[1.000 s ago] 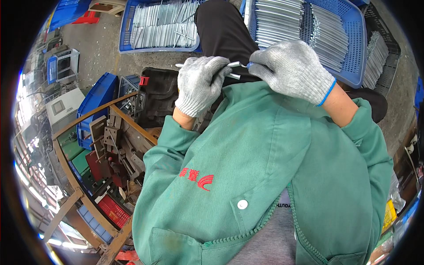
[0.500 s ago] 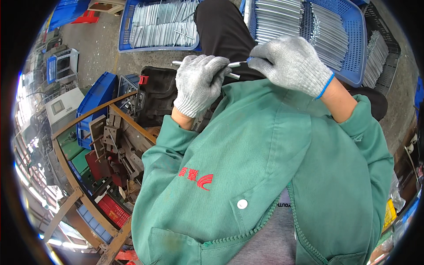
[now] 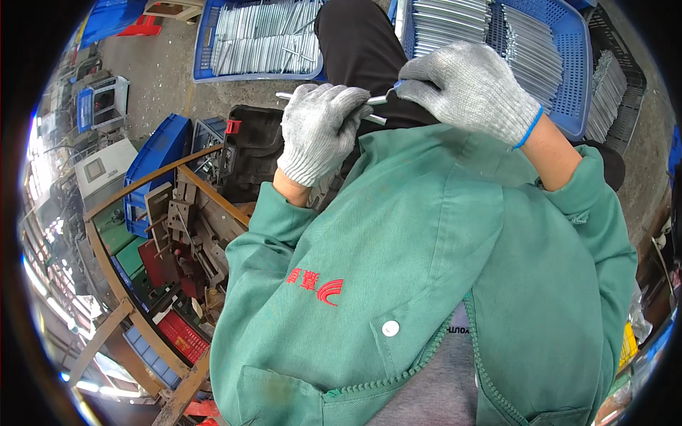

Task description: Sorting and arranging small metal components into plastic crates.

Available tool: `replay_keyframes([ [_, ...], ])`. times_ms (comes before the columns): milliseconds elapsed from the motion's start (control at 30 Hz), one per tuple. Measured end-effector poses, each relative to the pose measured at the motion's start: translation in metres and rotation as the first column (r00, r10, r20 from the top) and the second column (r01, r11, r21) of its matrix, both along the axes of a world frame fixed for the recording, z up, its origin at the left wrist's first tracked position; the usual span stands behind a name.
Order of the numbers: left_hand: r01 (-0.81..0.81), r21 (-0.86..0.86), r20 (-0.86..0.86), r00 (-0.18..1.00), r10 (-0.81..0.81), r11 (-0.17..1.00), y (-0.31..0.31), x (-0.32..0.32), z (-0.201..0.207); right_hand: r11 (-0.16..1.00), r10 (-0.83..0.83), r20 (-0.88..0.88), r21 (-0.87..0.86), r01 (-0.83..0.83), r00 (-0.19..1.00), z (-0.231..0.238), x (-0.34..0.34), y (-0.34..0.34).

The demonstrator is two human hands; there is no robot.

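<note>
My left hand [image 3: 318, 131], in a grey knit glove, is closed round short silvery metal tubes [image 3: 376, 101]. Two tube ends stick out past its fingers on the right, one above the other, and another end shows on the left. My right hand [image 3: 472, 92], gloved the same with a blue cuff edge, pinches a small blue-handled deburring tool [image 3: 399, 84]. A thin curved tip of that tool meets the upper tube's end. Most of the handle is hidden in the glove. Both hands are above my lap.
Blue baskets of metal tubes stand on the floor ahead, one at left [image 3: 206, 53] and one at right [image 3: 579, 92]. A black crate [image 3: 636, 106] with more tubes lies beyond. At left are an open black tool case [image 3: 249, 160], a blue bin [image 3: 163, 149] and a metal-framed rack [image 3: 153, 337].
My right hand has turned slightly and moved a little up, with the tool's curved tip now showing at the tube end. My left hand stays nearly still with the tubes.
</note>
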State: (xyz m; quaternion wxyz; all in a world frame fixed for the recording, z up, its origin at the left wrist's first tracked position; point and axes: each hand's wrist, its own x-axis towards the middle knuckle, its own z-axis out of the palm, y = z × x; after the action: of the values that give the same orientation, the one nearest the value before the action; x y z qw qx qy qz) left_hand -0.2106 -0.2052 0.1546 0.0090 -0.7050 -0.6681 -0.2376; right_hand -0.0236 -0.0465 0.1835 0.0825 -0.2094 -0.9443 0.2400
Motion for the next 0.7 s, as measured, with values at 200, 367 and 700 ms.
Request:
replay_keyframes([
  [200,-0.008,0.025,0.016,1.000,0.007,1.000,-0.001,0.001,-0.005,0.999,0.020,0.007,-0.047,-0.019,1.000,-0.007,0.003,-0.004],
  [367,-0.029,0.024,0.053,0.998,0.028,0.999,-0.001,0.000,-0.009,0.975,0.000,0.049,-0.224,0.011,0.999,0.007,0.004,-0.002],
  [700,-0.034,-0.027,0.273,0.961,0.040,0.999,0.027,0.009,-0.001,0.883,-0.305,0.001,-0.376,0.282,0.952,0.011,0.053,0.027],
])
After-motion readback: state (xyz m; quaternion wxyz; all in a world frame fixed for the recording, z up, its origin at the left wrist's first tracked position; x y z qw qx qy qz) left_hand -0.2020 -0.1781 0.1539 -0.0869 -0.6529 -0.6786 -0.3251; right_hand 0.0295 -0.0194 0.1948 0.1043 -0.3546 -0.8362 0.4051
